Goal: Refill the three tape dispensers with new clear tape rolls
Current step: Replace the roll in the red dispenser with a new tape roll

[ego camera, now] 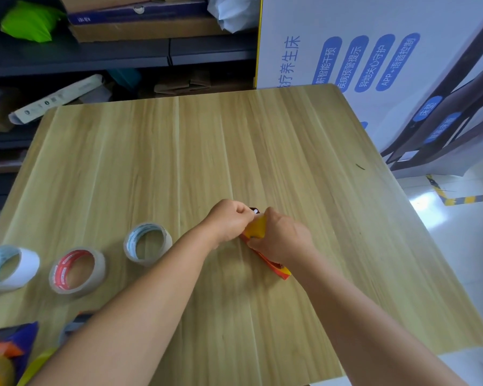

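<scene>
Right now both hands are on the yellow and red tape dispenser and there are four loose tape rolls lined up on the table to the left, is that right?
Not quite: the head view shows three loose tape rolls, not four. The rest holds: both the left hand and right hand grip the yellow and red tape dispenser on the table.

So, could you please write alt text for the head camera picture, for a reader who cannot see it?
Both hands, left hand and right hand, grip a yellow and red tape dispenser on a light wooden table. Three tape rolls lie in a row to the left: a blue-cored roll, a red-cored roll and a white roll. Cluttered shelves stand behind the table.
</scene>
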Tool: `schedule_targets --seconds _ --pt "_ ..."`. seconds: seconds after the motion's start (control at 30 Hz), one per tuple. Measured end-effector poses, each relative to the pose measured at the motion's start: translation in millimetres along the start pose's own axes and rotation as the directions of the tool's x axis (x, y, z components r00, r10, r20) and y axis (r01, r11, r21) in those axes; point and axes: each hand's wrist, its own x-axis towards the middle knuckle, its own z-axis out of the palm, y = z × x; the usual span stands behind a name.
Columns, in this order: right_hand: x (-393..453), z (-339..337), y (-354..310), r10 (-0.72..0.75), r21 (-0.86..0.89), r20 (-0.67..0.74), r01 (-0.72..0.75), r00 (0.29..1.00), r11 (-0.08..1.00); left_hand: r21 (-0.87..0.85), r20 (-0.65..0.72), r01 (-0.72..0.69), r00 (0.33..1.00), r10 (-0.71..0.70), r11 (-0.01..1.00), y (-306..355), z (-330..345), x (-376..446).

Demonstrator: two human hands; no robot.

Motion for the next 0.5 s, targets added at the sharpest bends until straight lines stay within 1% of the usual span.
schedule_targets --seconds 0.1,0.17,0.23,0.3,0.4,0.5 --pt "2.6 3.2 -2.8 0.005 0.038 -0.037 -0.004 0.999 0.999 -0.065 -0.019 0.014 1.0 -0.015 0.998 0.3 -1.7 0.7" --pt "2.7 5.3 -2.3 -0.002 0.04 -0.051 0.004 0.999 0.999 -0.146 -0.05 0.041 0.998 -0.049 0.988 -0.6 -2.5 1.7" --pt "2.3 5.4 -1.3 0.006 0.047 -0.055 -0.004 0.998 0.999 -0.18 -0.068 0.079 0.993 -0.092 0.98 -1.4 -1.7 1.8" --pt "2.0 4.1 -0.8 0.013 0.049 -0.045 -0.011 0.999 0.999 -0.174 -0.068 0.111 0.99 -0.124 0.979 -2.0 0.0 2.2" --pt "1.3 2.9 0.9 0.009 0.05 -0.036 -0.007 0.999 0.999 -0.169 -0.031 0.152 0.987 -0.159 0.974 -0.8 0.0 1.5" --pt "0.5 2.8 2.4 0.014 0.04 -0.013 -0.013 1.0 0.999 -0.114 0.025 0.141 0.99 -0.139 0.983 0.1 1.3 -0.1"
